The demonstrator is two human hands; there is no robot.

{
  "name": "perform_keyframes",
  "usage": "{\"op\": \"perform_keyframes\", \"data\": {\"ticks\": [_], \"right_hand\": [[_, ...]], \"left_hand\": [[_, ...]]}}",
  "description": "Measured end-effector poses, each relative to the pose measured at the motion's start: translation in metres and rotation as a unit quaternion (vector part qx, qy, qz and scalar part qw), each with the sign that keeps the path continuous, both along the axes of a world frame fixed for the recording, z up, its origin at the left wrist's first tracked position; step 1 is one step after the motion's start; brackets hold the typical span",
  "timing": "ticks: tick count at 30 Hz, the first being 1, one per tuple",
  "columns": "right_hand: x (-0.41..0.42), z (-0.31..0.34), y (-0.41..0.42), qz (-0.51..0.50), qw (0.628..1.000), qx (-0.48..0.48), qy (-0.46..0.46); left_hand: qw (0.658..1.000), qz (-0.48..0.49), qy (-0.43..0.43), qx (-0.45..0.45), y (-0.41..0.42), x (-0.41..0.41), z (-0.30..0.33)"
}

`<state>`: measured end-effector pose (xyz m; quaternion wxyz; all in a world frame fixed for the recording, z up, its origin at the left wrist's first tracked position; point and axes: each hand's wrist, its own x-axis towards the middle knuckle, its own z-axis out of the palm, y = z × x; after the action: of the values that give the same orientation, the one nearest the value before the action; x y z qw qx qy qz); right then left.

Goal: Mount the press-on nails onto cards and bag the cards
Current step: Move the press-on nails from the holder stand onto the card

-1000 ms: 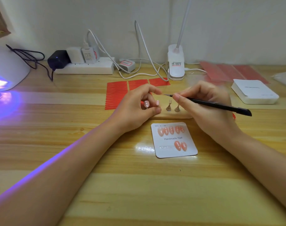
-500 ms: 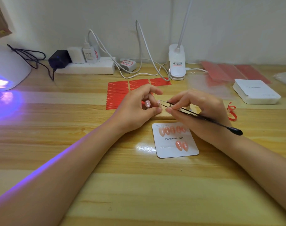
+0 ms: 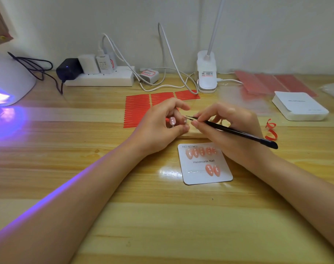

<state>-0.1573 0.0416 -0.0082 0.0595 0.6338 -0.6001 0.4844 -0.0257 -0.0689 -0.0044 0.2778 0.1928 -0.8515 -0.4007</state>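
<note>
"Handmade Nail" on white card [image 3: 204, 176]

Wooden table [image 3: 162, 225]. Far left: white UV lamp [image 3: 8, 80], violet glow on the wood. Along the wall: white power strip [image 3: 105, 79] carrying a black adapter [image 3: 68, 68] and white chargers, loose white cables [image 3: 168, 60], clip-on desk lamp [image 3: 207, 73].

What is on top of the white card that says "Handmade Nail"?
On the white card lie pink press-on nails: about five in the upper row, two in the lower. The right hand, gripping black tweezers, hides the card's upper right corner, so more there cannot be seen.
</note>
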Motion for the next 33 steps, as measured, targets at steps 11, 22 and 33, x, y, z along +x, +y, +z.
{"op": "perform_keyframes", "data": {"ticks": [11,22,33], "right_hand": [[0.003,0.0,-0.002,-0.007,1.0,-0.023,-0.006],[-0.001,0.003,-0.001,-0.024,0.999,-0.023,0.002],[-0.007,0.011,0.004,-0.018,0.966,0.006,-0.257]], "left_hand": [[1.0,0.0,-0.01,-0.004,0.001,0.0,0.002],[1.0,0.001,-0.007,-0.009,0.0,-0.001,0.001],[1.0,0.017,-0.003,-0.021,0.002,0.0,-0.001]]}}
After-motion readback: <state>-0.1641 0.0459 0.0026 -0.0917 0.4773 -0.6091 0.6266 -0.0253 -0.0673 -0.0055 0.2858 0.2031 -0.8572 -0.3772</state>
